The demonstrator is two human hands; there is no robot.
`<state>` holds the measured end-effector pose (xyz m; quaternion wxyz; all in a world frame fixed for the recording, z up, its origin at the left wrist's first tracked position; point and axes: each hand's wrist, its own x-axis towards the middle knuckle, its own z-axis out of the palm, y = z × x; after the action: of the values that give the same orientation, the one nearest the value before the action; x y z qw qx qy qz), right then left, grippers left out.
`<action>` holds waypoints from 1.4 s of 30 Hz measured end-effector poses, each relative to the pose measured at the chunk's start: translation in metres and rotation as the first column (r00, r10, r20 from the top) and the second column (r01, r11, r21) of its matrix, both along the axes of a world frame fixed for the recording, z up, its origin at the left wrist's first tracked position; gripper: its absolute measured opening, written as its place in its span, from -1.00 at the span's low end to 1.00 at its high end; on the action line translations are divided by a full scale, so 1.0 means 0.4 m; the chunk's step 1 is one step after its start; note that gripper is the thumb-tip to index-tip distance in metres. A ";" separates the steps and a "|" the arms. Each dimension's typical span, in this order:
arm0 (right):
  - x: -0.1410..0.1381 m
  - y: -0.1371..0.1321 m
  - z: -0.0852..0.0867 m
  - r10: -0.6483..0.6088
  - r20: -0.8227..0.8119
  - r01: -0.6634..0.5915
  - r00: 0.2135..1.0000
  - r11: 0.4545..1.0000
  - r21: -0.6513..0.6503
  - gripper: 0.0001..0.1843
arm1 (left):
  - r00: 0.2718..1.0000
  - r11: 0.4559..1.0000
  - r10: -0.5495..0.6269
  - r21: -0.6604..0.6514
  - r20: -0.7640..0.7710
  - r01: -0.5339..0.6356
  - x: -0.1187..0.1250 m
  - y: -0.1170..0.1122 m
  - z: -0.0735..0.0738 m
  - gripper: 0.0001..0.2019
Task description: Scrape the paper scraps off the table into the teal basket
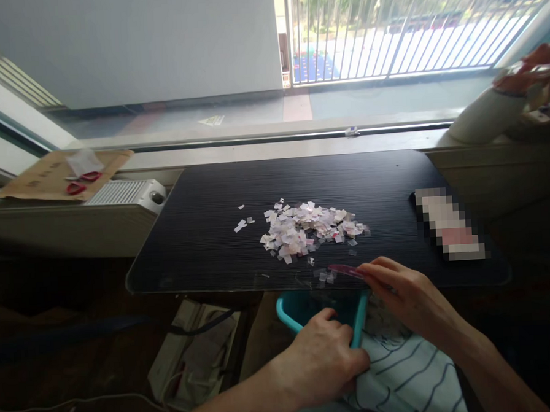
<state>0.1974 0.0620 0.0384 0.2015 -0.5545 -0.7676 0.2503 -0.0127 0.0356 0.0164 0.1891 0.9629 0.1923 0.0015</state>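
Observation:
A heap of small cut paper pieces (299, 226) lies on the dark tabletop (212, 234), with a few loose bits around it. My right hand (399, 285) pinches a thin purple-pink flat tool (345, 270), whose kind I cannot make out, low over the table's front edge beside some scraps. Below that edge, my left hand (324, 351) grips the rim of a turquoise plastic bin (287, 313), fingers over its near side. Most of the bin's inside is hidden by the hand and the table.
A blurred-out flat item (449, 224) lies at the table's right. Red-handled scissors (84, 182) rest on a brown paper envelope (38, 178) at left. A white spray bottle (486, 115) stands by the window at right. A cardboard box (171, 340) sits below.

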 end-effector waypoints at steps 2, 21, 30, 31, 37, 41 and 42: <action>-0.002 -0.010 0.006 0.065 -0.026 -0.066 0.998 0.997 -0.045 -0.73 | 1.000 1.000 -0.003 -0.005 0.004 0.003 -0.001 0.001 -0.001 -0.88; -0.020 -0.012 0.027 0.137 -0.075 -0.144 0.988 0.984 -0.108 -0.73 | 0.999 0.999 0.024 -0.031 -0.022 -0.024 -0.007 0.002 0.007 -0.90; -0.071 0.043 0.034 0.014 0.038 -0.018 0.999 0.996 0.084 -0.74 | 0.989 0.988 0.137 -0.063 -0.053 -0.140 -0.054 -0.010 0.005 -0.89; -0.079 0.053 0.030 0.014 0.049 -0.019 0.999 0.995 0.094 -0.74 | 0.986 0.985 0.156 -0.065 -0.052 -0.159 -0.061 -0.012 0.004 -0.88; -0.077 0.061 0.028 -0.044 0.095 0.038 0.995 0.997 0.068 -0.76 | 0.969 0.966 0.245 -0.072 -0.037 -0.247 -0.098 -0.023 -0.002 -0.91; -0.062 0.052 0.040 -0.076 0.088 0.073 0.993 0.996 0.042 -0.76 | 0.955 0.950 0.293 -0.096 -0.039 -0.296 -0.114 -0.027 -0.009 -0.93; -0.059 0.051 0.042 -0.084 0.089 0.081 0.992 0.996 0.037 -0.76 | 0.952 0.947 0.302 -0.099 -0.043 -0.305 -0.117 -0.027 -0.011 -0.93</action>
<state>0.1738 0.0822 0.0554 0.1860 -0.5931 -0.7565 0.2034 -0.0593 0.0250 0.0120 0.2341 0.9105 0.3407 0.0074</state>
